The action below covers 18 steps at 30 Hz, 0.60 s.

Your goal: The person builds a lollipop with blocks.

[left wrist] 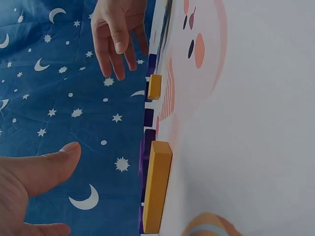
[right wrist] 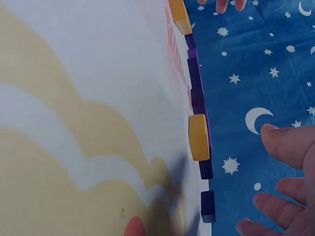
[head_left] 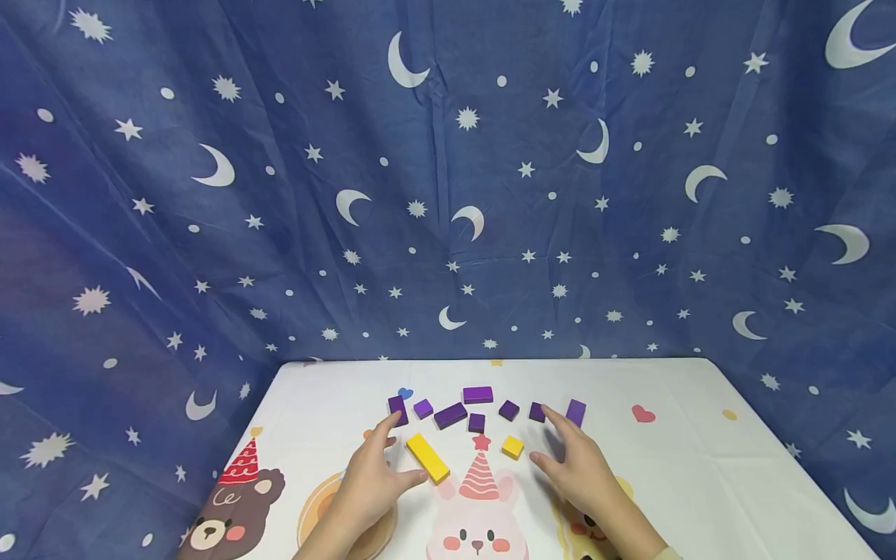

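My left hand (head_left: pixel 374 474), fingers spread and holding nothing, is over the table just left of a long yellow block (head_left: pixel 428 459). Its thumb reaches toward that block's near end, and its fingertips are beside a dark purple block (head_left: pixel 397 411). In the left wrist view the thumb and a finger stand apart from the yellow block (left wrist: pixel 157 191). On the other side, my right hand (head_left: pixel 579 465) is empty too, thumb and fingers apart. A small yellow block (head_left: pixel 512 447) lies left of its thumb; a dark purple cube (head_left: pixel 537 411) is at its fingertips.
Between and beyond the hands lie several purple blocks, among them a long one (head_left: pixel 478 395), another (head_left: pixel 450 415) and a small cube (head_left: pixel 477 423). One purple block (head_left: pixel 576 412) is at the right. A cartoon-printed white cloth (head_left: pixel 700 467) covers the table; a blue starry curtain (head_left: pixel 490 194) hangs behind.
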Motion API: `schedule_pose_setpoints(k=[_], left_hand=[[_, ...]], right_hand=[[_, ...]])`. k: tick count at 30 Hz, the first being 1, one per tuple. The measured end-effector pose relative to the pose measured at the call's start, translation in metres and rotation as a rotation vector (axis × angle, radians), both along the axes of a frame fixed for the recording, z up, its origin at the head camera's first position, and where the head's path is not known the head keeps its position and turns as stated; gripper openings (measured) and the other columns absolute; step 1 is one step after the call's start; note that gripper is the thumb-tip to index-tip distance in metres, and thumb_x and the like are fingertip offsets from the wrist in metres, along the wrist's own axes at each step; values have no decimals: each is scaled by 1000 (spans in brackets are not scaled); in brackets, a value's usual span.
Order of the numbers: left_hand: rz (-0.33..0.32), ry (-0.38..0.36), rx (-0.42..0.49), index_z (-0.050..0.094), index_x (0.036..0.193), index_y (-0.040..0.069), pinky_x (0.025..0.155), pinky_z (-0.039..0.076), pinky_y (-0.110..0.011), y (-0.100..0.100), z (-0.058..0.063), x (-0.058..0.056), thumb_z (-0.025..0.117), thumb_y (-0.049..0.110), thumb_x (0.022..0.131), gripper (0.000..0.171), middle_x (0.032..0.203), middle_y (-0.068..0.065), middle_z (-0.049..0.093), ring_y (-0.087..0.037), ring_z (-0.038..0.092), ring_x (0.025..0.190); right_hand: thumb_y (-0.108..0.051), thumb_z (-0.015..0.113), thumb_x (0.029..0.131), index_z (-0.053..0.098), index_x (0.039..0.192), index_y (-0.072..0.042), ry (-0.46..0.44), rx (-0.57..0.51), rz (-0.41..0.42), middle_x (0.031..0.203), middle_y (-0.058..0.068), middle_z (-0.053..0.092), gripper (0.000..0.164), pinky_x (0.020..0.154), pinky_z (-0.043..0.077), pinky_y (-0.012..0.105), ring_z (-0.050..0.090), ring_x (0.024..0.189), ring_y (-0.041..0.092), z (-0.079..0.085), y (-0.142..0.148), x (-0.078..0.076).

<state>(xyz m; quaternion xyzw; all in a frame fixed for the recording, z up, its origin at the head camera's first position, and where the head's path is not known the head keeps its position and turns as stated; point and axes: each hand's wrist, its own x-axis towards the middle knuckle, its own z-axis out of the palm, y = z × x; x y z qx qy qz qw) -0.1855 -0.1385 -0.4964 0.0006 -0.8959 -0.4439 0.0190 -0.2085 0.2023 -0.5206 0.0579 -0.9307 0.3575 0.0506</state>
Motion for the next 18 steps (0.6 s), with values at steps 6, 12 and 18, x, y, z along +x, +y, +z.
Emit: schedule_pose_setpoints(k=[6, 12, 18], left_hand=[[2, -44, 20, 42, 163, 17, 107, 51, -69, -1, 0, -2, 100, 25, 73, 107, 150, -18, 64, -39, 65, 135], [-4, -77, 56, 42, 162, 16, 93, 62, -52, -3, -5, -6, 101, 23, 72, 108, 161, -11, 56, -35, 66, 132], [-14, -87, 114, 44, 161, 13, 86, 62, -39, -6, -11, -10, 101, 22, 72, 107, 160, -14, 56, -27, 68, 122]], right_hand=[[-21, 84, 93, 44, 164, -14, 2, -30, -9, 162, 18, 53, 83, 115, 49, 59, 58, 143, 45, -2, -2, -3], [-18, 86, 91, 48, 161, -12, 6, -74, -11, 156, 12, 61, 80, 110, 56, 51, 64, 138, 37, -6, -4, -7], [-14, 87, 89, 53, 157, -10, 4, -118, -17, 146, 6, 69, 76, 100, 60, 42, 70, 124, 28, -10, -5, -9]])
